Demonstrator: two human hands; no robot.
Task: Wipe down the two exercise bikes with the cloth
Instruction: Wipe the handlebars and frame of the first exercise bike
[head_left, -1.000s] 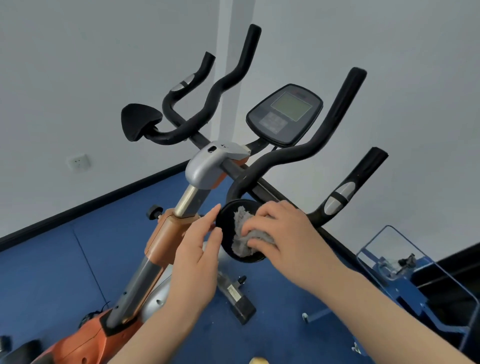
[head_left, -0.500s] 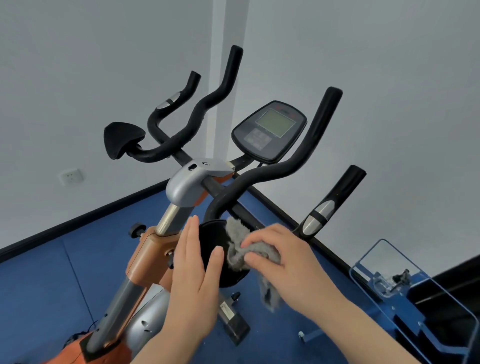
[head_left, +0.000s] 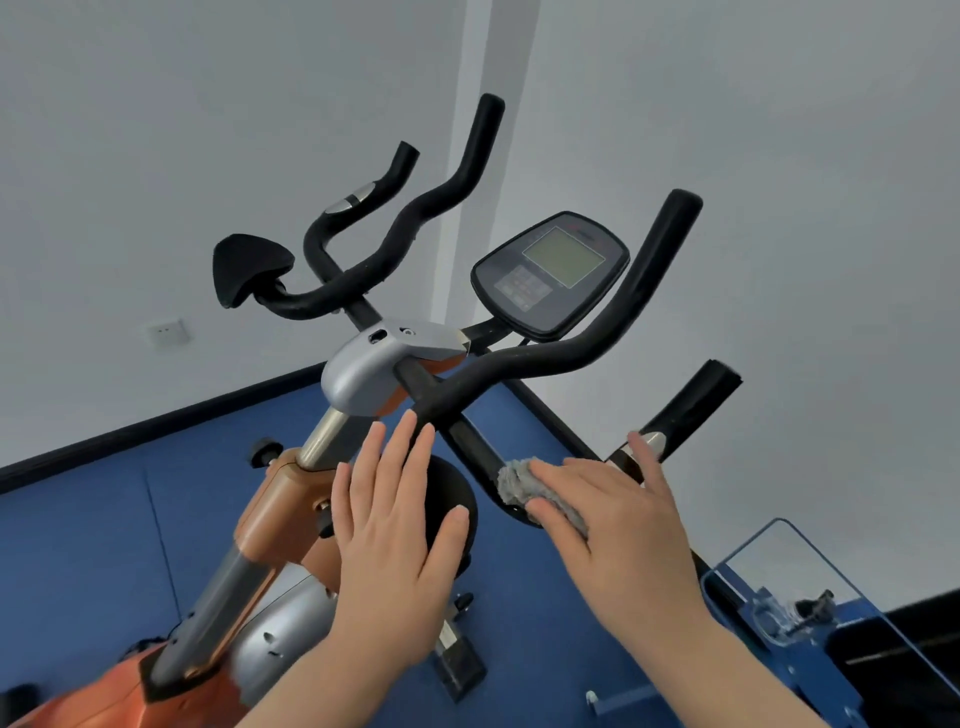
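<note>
1. The exercise bike (head_left: 363, 374) fills the middle of the frame: matte black foam-covered handlebars (head_left: 545, 358) that curve and fork upward, a smooth silver moulded clamp cover (head_left: 374, 364) at their centre, a polished metal post below it, and a glossy orange-brown frame running to the lower left
2. A dark rounded console (head_left: 550, 273) with a pale green-grey screen sits right of centre, tilted towards the camera; its buttons are too blurred to read
3. A round black pad (head_left: 452, 493) lies low in the centre, largely hidden behind the left hand (head_left: 395, 540), which is flat against it with the fingers straight and slightly spread, gripping nothing
4. The cloth (head_left: 519, 486), grey and fuzzy, is bunched on the black handlebar tube just right of centre; the right hand (head_left: 618, 525) presses it there, fingers curled over it and thumb raised beside a silver grip sensor (head_left: 655, 441)
5. Most of the cloth is hidden under that hand, only a frayed edge showing
6. A black triangular pad (head_left: 249, 267) sits at the left end of the bars
7. The floor (head_left: 78, 545) is flat blue matting; the walls are plain grey-white, with a socket (head_left: 167, 332) at the left
8. A blue frame with a clear panel (head_left: 810, 597) is cut off at the lower right, and the bike's base is cut off at the lower left
</note>
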